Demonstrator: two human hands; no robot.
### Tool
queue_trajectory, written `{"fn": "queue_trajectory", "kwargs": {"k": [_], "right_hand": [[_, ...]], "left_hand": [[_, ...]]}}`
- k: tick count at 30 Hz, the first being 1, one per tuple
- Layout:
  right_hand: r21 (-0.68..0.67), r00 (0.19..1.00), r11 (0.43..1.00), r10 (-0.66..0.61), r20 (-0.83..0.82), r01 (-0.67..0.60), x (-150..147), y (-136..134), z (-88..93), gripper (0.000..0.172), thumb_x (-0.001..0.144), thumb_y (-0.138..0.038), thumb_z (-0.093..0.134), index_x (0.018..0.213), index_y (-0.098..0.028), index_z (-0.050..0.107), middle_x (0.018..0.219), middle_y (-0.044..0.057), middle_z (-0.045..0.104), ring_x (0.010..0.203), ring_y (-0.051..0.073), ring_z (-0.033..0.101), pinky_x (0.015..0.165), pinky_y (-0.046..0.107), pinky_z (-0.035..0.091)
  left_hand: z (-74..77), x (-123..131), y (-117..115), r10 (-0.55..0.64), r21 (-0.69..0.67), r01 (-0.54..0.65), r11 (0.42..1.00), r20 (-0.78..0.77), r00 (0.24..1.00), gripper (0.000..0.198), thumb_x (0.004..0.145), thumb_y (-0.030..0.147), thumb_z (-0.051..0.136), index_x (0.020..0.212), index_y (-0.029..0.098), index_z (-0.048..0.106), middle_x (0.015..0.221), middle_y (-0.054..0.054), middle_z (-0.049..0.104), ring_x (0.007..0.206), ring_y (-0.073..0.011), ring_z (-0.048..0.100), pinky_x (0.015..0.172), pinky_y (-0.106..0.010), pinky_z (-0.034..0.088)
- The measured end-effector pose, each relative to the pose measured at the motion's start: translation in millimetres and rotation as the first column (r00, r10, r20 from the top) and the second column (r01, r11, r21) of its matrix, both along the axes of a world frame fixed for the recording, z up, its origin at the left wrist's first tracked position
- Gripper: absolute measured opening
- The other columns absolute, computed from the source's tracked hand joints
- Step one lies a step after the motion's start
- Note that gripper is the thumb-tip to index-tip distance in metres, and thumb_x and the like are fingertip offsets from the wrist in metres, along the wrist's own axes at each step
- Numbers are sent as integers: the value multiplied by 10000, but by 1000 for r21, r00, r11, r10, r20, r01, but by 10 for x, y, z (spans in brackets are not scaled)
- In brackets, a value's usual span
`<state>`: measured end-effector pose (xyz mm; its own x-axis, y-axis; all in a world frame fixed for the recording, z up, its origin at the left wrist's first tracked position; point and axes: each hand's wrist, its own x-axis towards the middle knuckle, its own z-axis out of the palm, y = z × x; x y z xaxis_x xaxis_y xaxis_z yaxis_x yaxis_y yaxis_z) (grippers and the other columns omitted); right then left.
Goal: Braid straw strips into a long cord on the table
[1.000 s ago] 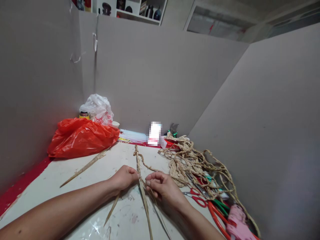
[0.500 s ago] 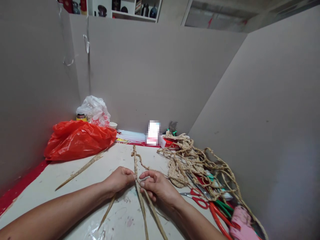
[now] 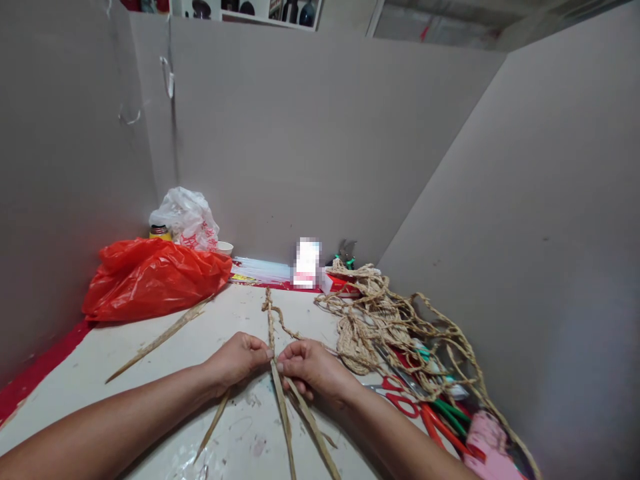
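1. Grey panels (image 3: 300, 147) wall off the workspace on three sides, and beneath the grip spreads a pale, stained tabletop (image 3: 240, 433) with red showing along its left edge.
2. Between finger and thumb, the left hand (image 3: 245, 355) pinches a braided cord (image 3: 271, 327) near its lower end; the cord runs straight away from the grip across the table.
3. Just beside it, the right hand (image 3: 313, 370) has thumb and fingers closed on a flat strip (image 3: 316, 427), which trails toward the onlooker's side.
4. Another long strand (image 3: 283, 417) hangs from the braid, directly below the pinch.
5. Below the left wrist lies a narrow fibre piece (image 3: 213, 425); its upper end is hidden.
6. To the right of the grip sprawls a tangled heap of cord (image 3: 354, 343), with red-handled scissors (image 3: 393, 394) near the right forearm and something pink (image 3: 485, 437) farther out.
7. Left and beyond the grip sit a red plastic bag (image 3: 160, 283), a white bag (image 3: 187, 217) behind it, and a loose dry blade (image 3: 150, 350) in front.
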<state>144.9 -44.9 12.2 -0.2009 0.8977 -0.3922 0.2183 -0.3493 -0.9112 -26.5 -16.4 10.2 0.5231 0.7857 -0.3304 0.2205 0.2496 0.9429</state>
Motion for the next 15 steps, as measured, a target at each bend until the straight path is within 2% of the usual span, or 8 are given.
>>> {"fn": "queue_trajectory", "kwargs": {"k": [4, 8, 11, 13, 15], "right_hand": [[-11, 999, 1000, 4, 35, -4, -12, 26, -17, 147, 630, -264, 627, 680, -155, 542, 499, -35, 611, 324, 32, 370, 319, 156, 268], [-32, 996, 999, -4, 92, 7, -53, 26, 5, 106, 639, -232, 593, 607, -172, 511, 437, -57, 551, 311, 39, 341, 325, 176, 220], [61, 990, 998, -24, 139, 15, -79, 14, 39, 101, 628, -183, 594, 570, -163, 514, 424, -79, 482, 352, 29, 321, 363, 179, 201], [131, 992, 991, -33, 123, 17, -69, 2, 57, 89, 621, -184, 633, 603, -151, 552, 441, -88, 447, 394, 28, 322, 388, 175, 201], [60, 999, 998, 5, 33, -7, -30, -13, 64, 132, 639, -246, 666, 687, -151, 588, 442, -92, 432, 388, 34, 313, 379, 184, 169]], "left_hand": [[-8, 21, -14, 10, 19, -10, 1000, -21, 1000, 393, 650, 539, 606, 643, 151, 548, 427, 82, 383, 384, -47, 226, 424, -226, 155], [-87, 40, -9, 29, 69, -28, 997, -19, 999, 362, 643, 502, 592, 607, 147, 530, 460, 69, 394, 429, -53, 258, 453, -220, 188], [-150, 44, 5, 40, 116, -40, 992, 0, 999, 330, 634, 463, 577, 566, 152, 490, 474, 67, 372, 452, -55, 263, 464, -222, 179], [-164, 44, 4, 52, 123, -53, 991, 13, 999, 319, 634, 453, 569, 567, 154, 484, 477, 67, 365, 453, -54, 261, 466, -222, 169], [-156, 46, -7, 65, 94, -68, 993, 37, 997, 321, 628, 461, 578, 584, 156, 488, 482, 64, 389, 453, -56, 275, 468, -219, 181]]}}
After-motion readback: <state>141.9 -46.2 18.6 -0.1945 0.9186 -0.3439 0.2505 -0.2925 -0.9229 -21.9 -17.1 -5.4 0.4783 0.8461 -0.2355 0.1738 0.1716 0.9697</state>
